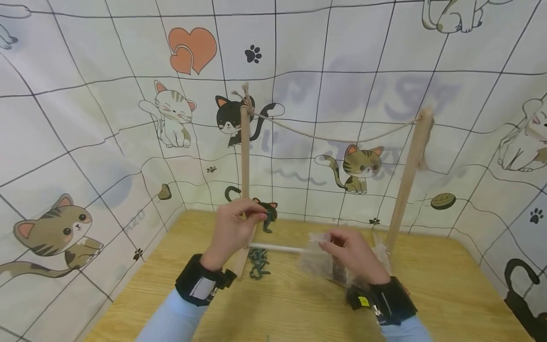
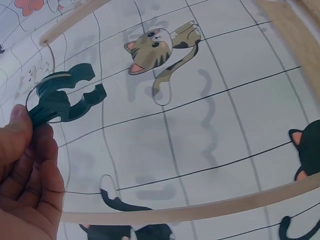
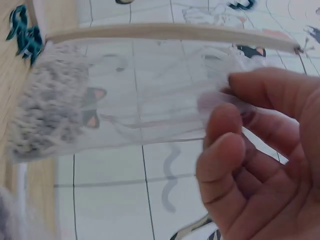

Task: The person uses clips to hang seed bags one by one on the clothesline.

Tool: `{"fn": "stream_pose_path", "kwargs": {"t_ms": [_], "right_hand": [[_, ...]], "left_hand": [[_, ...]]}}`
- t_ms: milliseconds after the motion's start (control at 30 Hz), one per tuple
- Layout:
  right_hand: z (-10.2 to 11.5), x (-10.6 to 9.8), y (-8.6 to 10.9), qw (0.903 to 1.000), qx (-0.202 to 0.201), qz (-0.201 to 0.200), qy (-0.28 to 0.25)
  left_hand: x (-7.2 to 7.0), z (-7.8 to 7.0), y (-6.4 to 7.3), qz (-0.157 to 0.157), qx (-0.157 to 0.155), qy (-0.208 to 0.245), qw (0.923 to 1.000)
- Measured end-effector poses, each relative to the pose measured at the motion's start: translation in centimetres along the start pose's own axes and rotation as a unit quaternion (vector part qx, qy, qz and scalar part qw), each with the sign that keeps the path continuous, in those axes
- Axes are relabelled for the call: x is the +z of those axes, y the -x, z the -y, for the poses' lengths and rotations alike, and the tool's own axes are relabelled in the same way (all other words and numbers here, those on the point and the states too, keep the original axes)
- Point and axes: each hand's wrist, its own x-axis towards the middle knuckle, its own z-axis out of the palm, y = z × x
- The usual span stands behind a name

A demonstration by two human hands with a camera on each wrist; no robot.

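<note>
While the left hand (image 1: 234, 227) pinches a green clip (image 2: 64, 99), the right hand (image 1: 353, 255) pinches one end of a clear bag (image 1: 315, 261).
Near a wooden post (image 1: 245, 156), the clip looks light and stiff, best squeezed at its handles; the bag, likely limp and slippery, suits a hold on that end. Its pale contents (image 3: 50, 102) blur beyond naming.

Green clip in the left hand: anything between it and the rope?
Nothing visible. In the head view, the space from the green clip in the left hand up to the rope looks open; the left post stands to one side.
</note>
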Motion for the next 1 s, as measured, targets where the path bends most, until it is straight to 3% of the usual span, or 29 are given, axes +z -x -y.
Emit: {"fn": "stream_pose_path", "kwargs": {"t_ms": [200, 367, 667, 1000], "right_hand": [[1.6, 0.1, -2.2, 0.9974, -0.046, -0.035, -0.042], [2.7, -0.2, -3.6, 0.9954, -0.058, -0.052, -0.056], [7.3, -1.4, -5.4, 0.9956, -0.072, -0.035, -0.049], [7.7, -1.8, -9.2, 0.9936, -0.073, -0.042, -0.075]], "left_hand": [[-1.2, -0.9, -3.4, 0.005, 0.015, 0.003, 0.9999], [-1.9, -1.0, -5.9, -0.007, 0.024, -0.017, 0.9995], [-2.7, -1.3, -10.6, -0.043, 0.077, -0.056, 0.9946], [-3.6, -2.9, -15.9, -0.059, 0.075, -0.067, 0.9932]]}}
